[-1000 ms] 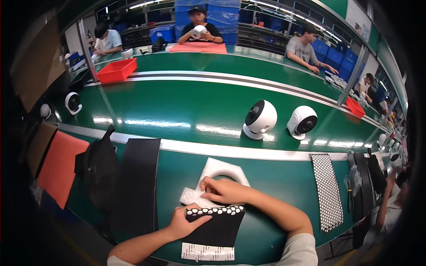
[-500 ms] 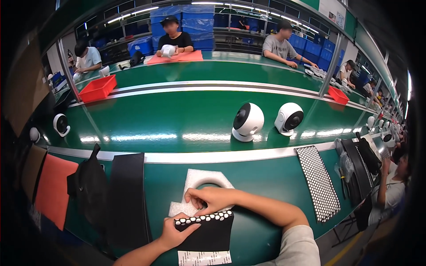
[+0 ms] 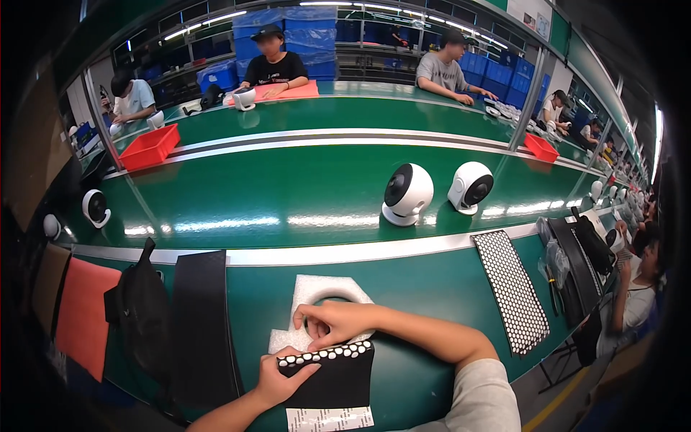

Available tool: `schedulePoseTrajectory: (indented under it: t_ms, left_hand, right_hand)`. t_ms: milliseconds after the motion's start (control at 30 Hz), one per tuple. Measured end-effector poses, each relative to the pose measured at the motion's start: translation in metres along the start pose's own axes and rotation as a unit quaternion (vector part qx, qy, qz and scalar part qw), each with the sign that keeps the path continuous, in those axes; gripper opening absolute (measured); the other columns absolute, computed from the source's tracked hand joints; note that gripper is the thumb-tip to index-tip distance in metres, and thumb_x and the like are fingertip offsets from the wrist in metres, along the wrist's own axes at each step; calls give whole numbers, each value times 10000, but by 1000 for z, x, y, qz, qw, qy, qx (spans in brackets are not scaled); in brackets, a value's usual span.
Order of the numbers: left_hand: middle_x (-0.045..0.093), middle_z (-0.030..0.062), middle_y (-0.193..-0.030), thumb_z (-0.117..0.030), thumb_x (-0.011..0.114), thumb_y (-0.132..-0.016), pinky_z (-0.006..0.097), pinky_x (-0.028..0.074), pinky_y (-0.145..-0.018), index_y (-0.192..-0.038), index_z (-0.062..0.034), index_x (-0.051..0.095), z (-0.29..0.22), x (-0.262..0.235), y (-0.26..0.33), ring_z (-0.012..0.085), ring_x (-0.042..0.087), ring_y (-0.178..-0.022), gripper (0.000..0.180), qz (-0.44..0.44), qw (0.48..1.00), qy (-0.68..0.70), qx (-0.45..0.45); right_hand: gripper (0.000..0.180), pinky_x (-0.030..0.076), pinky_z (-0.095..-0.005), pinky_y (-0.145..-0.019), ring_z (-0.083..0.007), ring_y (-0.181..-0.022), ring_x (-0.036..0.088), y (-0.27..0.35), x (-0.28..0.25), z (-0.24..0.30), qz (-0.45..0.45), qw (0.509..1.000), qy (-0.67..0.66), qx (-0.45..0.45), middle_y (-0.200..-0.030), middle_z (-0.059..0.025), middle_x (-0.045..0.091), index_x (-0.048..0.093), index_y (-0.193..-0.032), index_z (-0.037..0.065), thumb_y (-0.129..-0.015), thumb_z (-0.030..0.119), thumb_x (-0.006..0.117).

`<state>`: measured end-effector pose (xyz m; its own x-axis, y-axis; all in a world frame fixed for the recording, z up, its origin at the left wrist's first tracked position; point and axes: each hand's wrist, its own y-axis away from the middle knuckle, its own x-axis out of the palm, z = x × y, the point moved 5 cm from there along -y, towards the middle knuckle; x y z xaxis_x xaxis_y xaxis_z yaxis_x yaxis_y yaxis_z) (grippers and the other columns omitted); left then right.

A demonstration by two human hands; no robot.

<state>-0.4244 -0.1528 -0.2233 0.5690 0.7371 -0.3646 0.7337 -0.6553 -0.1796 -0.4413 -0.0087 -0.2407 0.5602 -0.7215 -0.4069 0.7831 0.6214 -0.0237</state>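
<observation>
My left hand [image 3: 279, 380] grips a black sheet [image 3: 327, 384] by its upper left part, thumb lying across the front. A folded-over strip along the sheet's top edge carries rows of white round dots [image 3: 335, 353]. A printed white backing strip [image 3: 330, 418] shows at the sheet's lower end. Just above that dotted edge, my right hand [image 3: 337, 322] is closed in a pinch, fingers curled; whatever is between the fingertips is too small to make out. Beneath the right hand, a white foam piece [image 3: 306, 291] with a rounded cutout lies on the green table.
At right lies a sheet of white dots [image 3: 511, 291]. Black sheets [image 3: 198, 324], a black bag [image 3: 140, 309] and an orange sheet [image 3: 88, 313] lie left. White ball-shaped cameras [image 3: 408, 194] stand on the green surface beyond. Co-workers [image 3: 273, 68] sit across, one with a white device [image 3: 245, 99].
The view has shifted slightly. My hands keep nearly the same pose at the dotted edge. Across the table, a co-worker has set the white device down.
</observation>
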Motion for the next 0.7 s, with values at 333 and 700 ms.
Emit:
schedulePoseTrajectory:
  t_ms: [333,700]
  left_hand:
    - [618,60,-630,-98,715,-663,207,448,-539,-709,2,580,0,-1,1,80,587,-571,175,-5,1000,6,7]
    - [604,54,-608,-116,715,-666,211,439,-519,-697,-5,574,2,-2,2,79,572,-545,182,-13,1000,-3,23]
  right_hand:
    - [407,406,-233,-485,-108,-541,528,-2,2,0,21,1000,-9,14,-647,-39,532,380,-1013,58,-760,235,644]
    - [350,353,-211,-525,-60,-592,446,-5,5,-13,94,990,-104,32,-686,-4,494,337,-1079,79,-823,153,564]
